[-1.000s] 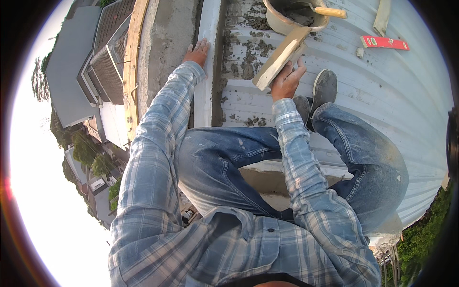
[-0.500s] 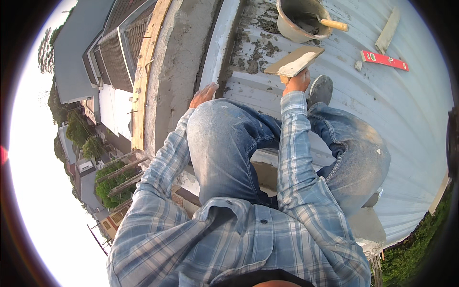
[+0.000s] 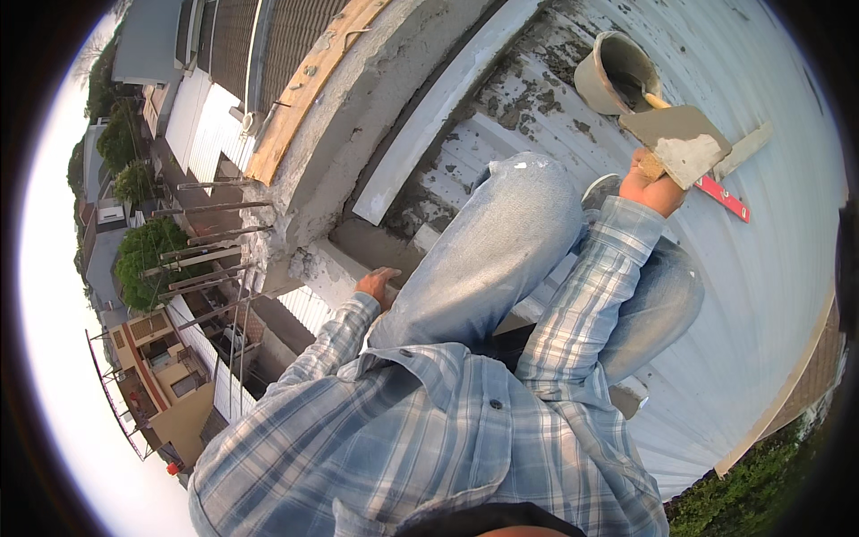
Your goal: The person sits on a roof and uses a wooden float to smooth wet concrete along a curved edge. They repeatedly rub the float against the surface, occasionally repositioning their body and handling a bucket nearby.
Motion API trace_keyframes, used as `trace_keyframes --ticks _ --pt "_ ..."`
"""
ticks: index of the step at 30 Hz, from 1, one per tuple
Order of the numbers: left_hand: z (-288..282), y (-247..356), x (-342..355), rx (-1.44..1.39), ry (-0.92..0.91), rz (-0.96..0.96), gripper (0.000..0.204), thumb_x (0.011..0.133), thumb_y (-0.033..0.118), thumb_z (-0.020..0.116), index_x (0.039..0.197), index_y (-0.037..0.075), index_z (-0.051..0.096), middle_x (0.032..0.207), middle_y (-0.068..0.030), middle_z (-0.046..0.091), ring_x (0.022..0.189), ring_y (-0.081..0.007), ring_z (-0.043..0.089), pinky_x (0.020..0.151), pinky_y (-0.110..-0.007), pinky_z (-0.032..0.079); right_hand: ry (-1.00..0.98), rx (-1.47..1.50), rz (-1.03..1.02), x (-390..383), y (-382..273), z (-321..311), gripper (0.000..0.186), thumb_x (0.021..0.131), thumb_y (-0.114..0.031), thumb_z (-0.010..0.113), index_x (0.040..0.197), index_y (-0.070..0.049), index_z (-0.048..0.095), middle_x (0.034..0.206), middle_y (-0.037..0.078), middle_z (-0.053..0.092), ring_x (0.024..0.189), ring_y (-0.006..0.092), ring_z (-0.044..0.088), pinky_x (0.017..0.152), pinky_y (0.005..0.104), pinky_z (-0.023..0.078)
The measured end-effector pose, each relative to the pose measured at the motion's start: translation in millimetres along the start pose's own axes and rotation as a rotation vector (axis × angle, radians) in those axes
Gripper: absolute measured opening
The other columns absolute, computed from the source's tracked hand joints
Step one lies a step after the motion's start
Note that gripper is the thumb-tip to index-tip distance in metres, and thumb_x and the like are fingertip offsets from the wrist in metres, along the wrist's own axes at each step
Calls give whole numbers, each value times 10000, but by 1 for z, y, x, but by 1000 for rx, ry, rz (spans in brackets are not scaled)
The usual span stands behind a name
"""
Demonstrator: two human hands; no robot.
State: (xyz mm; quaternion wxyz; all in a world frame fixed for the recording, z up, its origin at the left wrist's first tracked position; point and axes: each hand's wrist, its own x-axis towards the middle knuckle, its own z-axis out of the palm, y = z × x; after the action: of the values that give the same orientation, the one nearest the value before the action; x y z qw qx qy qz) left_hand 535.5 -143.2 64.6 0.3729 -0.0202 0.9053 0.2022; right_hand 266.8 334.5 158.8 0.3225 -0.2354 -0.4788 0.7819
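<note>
My right hand [image 3: 651, 190] grips a plastering float [image 3: 682, 143] from beneath. Its flat board is tilted face-up, with a pale smear of mortar near the lower edge. The float overlaps the wooden handle of a trowel [image 3: 656, 101] that leans in a mortar bucket [image 3: 591, 82], and hides part of a red spirit level [image 3: 729, 202] on the roof. Beside my left knee, my left hand [image 3: 376, 285] lies on the concrete ledge [image 3: 333, 268] with its fingers extended and nothing held. Part of that hand is hidden by the knee.
I squat on a pale ribbed metal roof [image 3: 734, 295] spotted with mortar. To my left runs a rough concrete wall [image 3: 358, 107] with a wooden plank [image 3: 309, 89] along it, and a drop beyond. Several bars [image 3: 215, 210] jut out from the wall's end. A white strip [image 3: 447, 116] lies alongside.
My view has turned left. My left hand has moved back from beside the white strip to the nearer ledge. My right hand has carried the float rightward and tipped it.
</note>
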Motion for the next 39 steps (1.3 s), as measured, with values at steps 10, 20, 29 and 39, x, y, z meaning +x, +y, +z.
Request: trace_keyframes --ticks 10,20,29,39 --pt "35 -28 -8 12 51 -15 477 839 300 774 1257 112 642 1258 -130 668 1130 -349 655 984 -434 525 -225 363 -26 38 -151 -43 295 964 -295 589 1178 -93 612 1131 51 640 885 191 581 660 328 445" --pt "2 -15 -36 293 644 -118 628 793 294 819 1335 97 570 1350 -147 601 1310 -353 522 1099 -444 425 -303 563 282 40 -109 -53 302 989 -276 582 1214 -75 591 1129 92 642 881 226 593 667 358 461" --pt "33 -101 -59 -218 257 -701 666 812 442 766 1328 92 533 1349 -189 524 1262 -354 496 1057 -423 403 -42 519 196 3 -115 -17 377 984 -289 637 1308 -128 528 1226 50 604 1071 225 586 769 389 486" --pt "23 -82 -74 -182 221 -647 549 847 482 729 1164 61 574 1117 -163 568 1049 -314 549 903 -397 438 3 480 153 -15 -127 8 376 982 -242 628 1297 -54 542 1249 71 595 1082 237 589 841 409 520"
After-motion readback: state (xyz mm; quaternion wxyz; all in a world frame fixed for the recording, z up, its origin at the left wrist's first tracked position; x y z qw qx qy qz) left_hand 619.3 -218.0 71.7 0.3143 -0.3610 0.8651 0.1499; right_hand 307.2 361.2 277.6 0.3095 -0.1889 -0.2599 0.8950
